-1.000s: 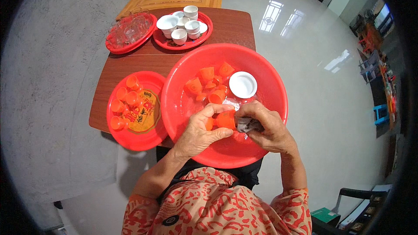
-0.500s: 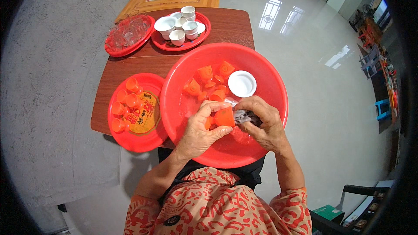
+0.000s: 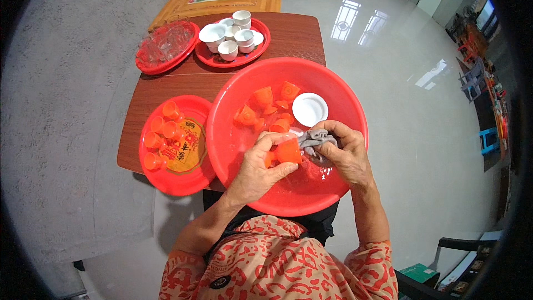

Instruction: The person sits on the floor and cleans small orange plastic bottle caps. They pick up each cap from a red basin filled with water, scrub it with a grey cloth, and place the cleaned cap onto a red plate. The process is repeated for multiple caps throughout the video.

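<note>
So the left hand (image 3: pixel 261 164) is gripping a small orange cup (image 3: pixel 287 151) over the big red basin (image 3: pixel 233 133), and the right hand (image 3: pixel 341 150) is clutching a grey cloth (image 3: pixel 313 140) bunched right up against that cup. More orange cups (image 3: pixel 266 108) and a white saucer (image 3: pixel 309 109) are sitting in the basin behind the hands. A red tray (image 3: pixel 183 180) to the left is carrying washed-looking orange cups, and further back white cups (image 3: pixel 233 36) are filling another red plate on the brown table (image 3: pixel 288 36).
</note>
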`<action>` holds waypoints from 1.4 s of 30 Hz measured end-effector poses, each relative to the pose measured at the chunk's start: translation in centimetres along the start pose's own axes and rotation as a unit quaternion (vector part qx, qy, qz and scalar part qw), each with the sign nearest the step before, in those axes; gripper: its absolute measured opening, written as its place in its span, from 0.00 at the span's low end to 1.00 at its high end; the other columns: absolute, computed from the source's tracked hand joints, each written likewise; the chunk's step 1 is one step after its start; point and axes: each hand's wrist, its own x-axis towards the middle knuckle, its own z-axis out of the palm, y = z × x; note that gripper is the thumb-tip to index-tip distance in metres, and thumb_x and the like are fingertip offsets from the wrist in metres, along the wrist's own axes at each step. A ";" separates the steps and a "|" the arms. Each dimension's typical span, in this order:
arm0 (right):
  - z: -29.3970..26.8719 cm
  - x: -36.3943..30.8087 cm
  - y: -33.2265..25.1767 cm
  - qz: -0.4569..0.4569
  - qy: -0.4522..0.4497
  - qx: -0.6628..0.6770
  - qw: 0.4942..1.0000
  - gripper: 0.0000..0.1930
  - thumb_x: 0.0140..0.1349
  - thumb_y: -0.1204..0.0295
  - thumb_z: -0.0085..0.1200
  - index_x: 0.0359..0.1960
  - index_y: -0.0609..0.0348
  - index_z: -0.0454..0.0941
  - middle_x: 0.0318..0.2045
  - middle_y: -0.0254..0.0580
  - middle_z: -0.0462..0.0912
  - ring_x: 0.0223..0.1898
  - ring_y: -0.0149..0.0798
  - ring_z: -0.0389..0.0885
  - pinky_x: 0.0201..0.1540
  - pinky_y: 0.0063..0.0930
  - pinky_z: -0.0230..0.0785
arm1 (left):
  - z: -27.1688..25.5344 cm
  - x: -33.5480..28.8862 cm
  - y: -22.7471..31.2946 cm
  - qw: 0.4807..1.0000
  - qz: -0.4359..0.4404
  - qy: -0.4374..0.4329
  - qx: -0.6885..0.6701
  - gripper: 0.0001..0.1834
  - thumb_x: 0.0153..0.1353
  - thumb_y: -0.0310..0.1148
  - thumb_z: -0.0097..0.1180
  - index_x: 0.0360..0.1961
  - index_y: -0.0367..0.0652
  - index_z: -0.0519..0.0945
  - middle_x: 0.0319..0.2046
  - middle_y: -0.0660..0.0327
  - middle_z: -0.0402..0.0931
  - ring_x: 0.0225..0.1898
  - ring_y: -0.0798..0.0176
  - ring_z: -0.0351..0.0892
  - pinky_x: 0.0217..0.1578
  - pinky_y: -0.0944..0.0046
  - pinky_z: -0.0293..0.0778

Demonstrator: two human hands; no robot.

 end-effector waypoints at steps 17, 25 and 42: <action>-1.6 0.7 1.0 -0.041 -0.239 -0.365 0.899 0.19 0.52 0.81 0.50 0.49 0.61 0.72 0.40 0.51 0.80 0.40 0.41 0.82 0.43 0.33 0.75 | -0.3 0.3 0.7 0.934 -0.131 0.068 -0.327 0.28 0.58 0.18 0.57 0.60 0.41 0.66 0.51 0.62 0.72 0.42 0.74 0.75 0.35 0.74 0.72; 0.2 1.0 -1.7 -0.147 -0.081 -0.184 0.968 0.17 0.46 0.85 0.50 0.42 0.65 0.75 0.37 0.43 0.78 0.38 0.37 0.78 0.41 0.29 0.71 | -0.2 0.3 0.1 0.948 -0.091 0.004 -0.304 0.29 0.55 0.17 0.59 0.58 0.39 0.68 0.52 0.60 0.71 0.51 0.68 0.73 0.52 0.69 0.72; 1.6 0.5 0.2 -0.078 0.015 -0.093 0.992 0.13 0.51 0.83 0.51 0.40 0.66 0.75 0.32 0.37 0.77 0.30 0.24 0.76 0.31 0.20 0.71 | -0.1 0.3 0.2 0.998 -0.043 0.011 -0.034 0.27 0.54 0.21 0.63 0.56 0.37 0.72 0.51 0.62 0.72 0.53 0.68 0.70 0.56 0.66 0.67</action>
